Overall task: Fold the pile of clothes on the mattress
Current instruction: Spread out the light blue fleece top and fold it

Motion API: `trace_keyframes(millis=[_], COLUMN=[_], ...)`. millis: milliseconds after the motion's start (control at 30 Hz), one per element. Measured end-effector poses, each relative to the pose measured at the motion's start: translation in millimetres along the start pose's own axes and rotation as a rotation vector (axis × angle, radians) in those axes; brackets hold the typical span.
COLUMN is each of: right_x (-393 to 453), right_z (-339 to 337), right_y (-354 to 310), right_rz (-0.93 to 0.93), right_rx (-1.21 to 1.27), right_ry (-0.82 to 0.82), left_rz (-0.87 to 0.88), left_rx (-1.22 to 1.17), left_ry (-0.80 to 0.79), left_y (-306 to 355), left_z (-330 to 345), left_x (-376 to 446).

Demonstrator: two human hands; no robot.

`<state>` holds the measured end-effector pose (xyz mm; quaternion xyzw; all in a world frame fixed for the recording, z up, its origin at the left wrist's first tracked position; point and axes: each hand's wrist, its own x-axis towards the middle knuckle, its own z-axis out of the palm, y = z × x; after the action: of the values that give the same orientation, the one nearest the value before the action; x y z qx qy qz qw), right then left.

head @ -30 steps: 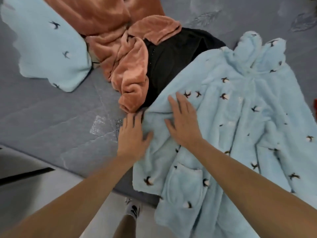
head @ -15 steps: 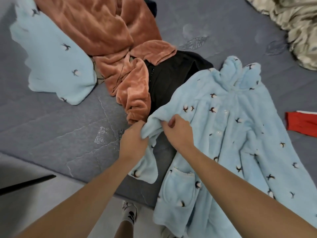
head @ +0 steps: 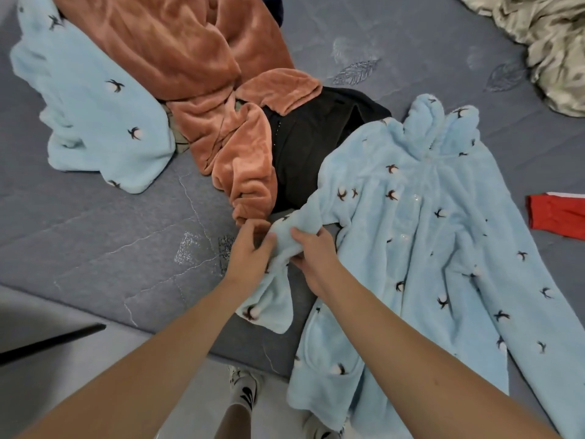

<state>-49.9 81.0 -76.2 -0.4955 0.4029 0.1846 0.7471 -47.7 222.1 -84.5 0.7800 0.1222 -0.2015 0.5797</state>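
A: What lies at your far left?

B: A blue fleece piece, crumpled on the mattress. Just right of it you have the orange robe, heaped, its lower folds draped over a black garment.

A: And your hands?

B: Your left hand sits near the mattress's front edge, fingers curled round the sleeve of the blue robe. Your right hand is just beside it, fingers clamped on the same sleeve, thumb on top. The sleeve is bunched between your two hands, and its cuff hangs loose below your left wrist.

A: Where does the robe itself lie?

B: Spread flat to the right of your hands, collar pointing away from you and touching the black garment, its hem spilling over the mattress's front edge. A pocket shows under your right forearm.

A: Anything further right?

B: A red cloth at the right border, apart from the robe, and a pale rumpled blanket in the far right corner. Below the mattress edge you can see your socked foot on the floor.
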Motion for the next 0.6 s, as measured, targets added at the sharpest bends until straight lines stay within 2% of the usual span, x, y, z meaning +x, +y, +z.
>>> trace_keyframes(millis=[133,200,300,400,600], right_x=[-12,-14,-16,-21,-33], right_z=[-9,-9,-7,-4,12], right_y=[0,0,1,1,-2], right_rz=[-0.001,0.034,0.067,0.02,-0.071], right_rx=[0.197,0.249,0.251,0.231,0.258], right_ry=[-0.115,-0.147,-0.156,-0.138,-0.049], left_rz=[-0.49,-0.568,-0.565,-0.518,-0.243], left_rx=[-0.303,-0.426,-0.464,-0.355,-0.06], left_ry=[-0.227,-0.323,-0.445,-0.498,-0.552], left_y=[-5,0,8,17,49], left_z=[-17,-21,-23,-30,-65], left_x=[16,18,21,20,16])
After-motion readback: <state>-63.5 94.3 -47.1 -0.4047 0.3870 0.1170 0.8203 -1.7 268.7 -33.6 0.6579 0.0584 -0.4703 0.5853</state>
